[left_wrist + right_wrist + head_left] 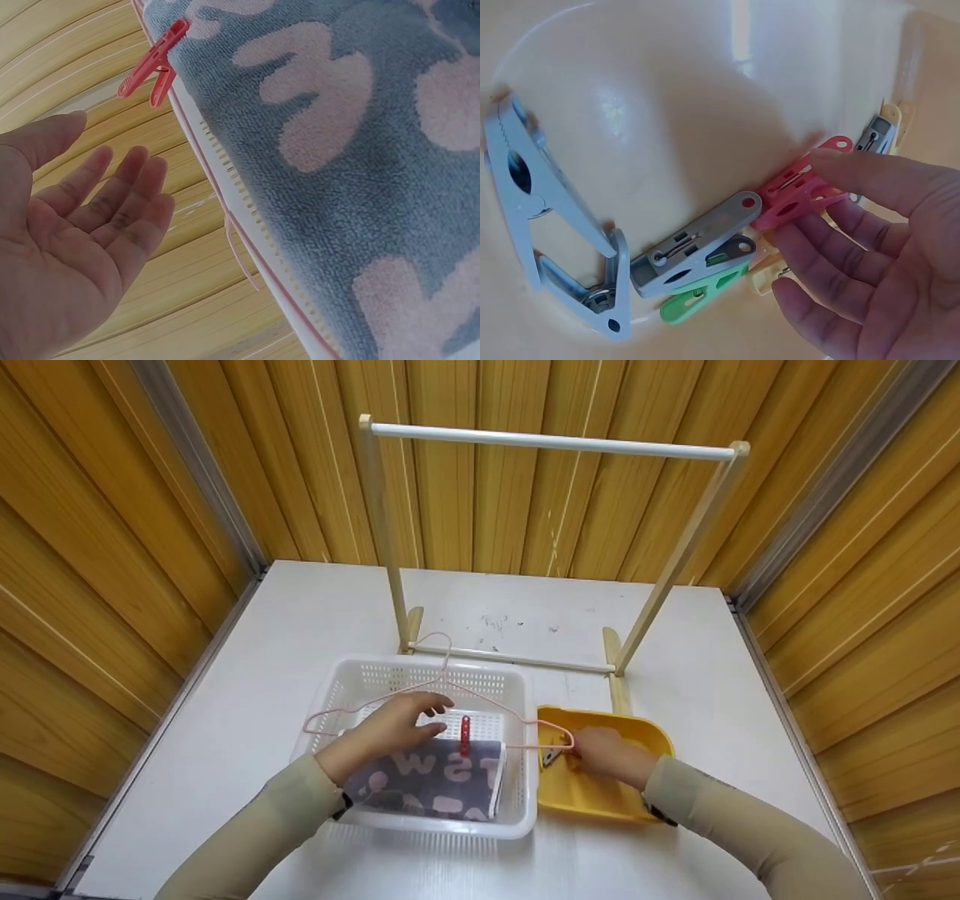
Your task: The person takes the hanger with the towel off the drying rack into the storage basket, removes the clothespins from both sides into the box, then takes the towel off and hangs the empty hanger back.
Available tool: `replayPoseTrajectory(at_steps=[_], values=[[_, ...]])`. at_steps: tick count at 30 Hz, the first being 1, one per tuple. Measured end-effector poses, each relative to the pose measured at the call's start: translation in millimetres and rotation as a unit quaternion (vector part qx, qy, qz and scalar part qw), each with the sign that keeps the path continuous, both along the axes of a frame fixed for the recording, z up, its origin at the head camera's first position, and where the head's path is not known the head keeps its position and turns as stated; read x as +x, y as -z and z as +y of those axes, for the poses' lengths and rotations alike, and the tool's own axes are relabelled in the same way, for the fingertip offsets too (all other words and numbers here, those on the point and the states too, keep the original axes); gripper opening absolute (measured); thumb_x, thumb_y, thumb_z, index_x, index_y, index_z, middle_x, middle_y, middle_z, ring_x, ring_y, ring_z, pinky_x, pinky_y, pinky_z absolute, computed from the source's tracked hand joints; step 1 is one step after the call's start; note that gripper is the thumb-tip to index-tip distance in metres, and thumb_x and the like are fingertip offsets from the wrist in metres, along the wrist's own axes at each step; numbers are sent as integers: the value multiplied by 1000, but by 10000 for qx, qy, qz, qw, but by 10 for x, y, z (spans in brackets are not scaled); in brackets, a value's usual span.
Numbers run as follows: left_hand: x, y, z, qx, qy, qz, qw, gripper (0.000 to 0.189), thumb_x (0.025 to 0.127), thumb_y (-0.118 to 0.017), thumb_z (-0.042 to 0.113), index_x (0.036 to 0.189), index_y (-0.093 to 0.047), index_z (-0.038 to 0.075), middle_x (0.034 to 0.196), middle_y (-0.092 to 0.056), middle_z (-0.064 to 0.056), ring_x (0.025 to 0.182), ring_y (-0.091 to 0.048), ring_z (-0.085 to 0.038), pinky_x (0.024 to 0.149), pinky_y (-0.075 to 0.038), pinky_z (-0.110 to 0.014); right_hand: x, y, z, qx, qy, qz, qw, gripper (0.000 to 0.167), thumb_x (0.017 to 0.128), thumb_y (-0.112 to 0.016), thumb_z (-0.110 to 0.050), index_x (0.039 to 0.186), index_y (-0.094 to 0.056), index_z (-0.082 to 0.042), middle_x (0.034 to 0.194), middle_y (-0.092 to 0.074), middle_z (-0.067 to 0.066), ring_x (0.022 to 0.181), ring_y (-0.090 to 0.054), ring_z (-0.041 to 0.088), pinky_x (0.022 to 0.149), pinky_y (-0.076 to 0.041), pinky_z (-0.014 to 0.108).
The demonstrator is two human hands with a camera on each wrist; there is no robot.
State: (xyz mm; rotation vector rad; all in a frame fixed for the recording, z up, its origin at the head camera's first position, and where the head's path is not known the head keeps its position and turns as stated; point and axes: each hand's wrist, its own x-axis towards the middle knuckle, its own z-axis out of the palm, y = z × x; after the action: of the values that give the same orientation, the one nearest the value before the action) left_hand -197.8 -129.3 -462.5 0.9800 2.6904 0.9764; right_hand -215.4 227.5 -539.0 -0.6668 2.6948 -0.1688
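A blue-grey towel with pink shapes [431, 784] hangs folded over a pink hanger [487, 703], above the white basket [427, 826]. One red clothespin [154, 64] grips the towel's upper edge at the hanger bar. My left hand [409, 721] is over the basket, fingers loosely bent, palm bare, apart from the clothespin in the left wrist view. Inside the yellow tub [600, 799], my right hand [892, 247] pinches another red clothespin [791, 195] between thumb and fingers. Beside it lie a grey clothespin [697, 244] and a green one [705, 296].
Behind the basket and tub stands a wooden rack with a white top bar [555, 441]. Two pale blue clips [547, 187] lie at one side of the tub. Wood-slat walls [510, 510] enclose the white table [285, 622].
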Motion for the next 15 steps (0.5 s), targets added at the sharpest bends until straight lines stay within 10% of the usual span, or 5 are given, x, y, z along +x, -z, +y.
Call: replayPoseTrajectory(at_steps=[15], values=[[35,-52,-27,-244,-173,-129,9995,33,96,-67,10,125,-65,-6,114,-72,-25,103,-71,-39,93,-57,-50,5,51,13,175,-573,821,9948,25,88,-74,-12,74,-53,-8,66,-40,2,63,-36,15,56,-31,30]])
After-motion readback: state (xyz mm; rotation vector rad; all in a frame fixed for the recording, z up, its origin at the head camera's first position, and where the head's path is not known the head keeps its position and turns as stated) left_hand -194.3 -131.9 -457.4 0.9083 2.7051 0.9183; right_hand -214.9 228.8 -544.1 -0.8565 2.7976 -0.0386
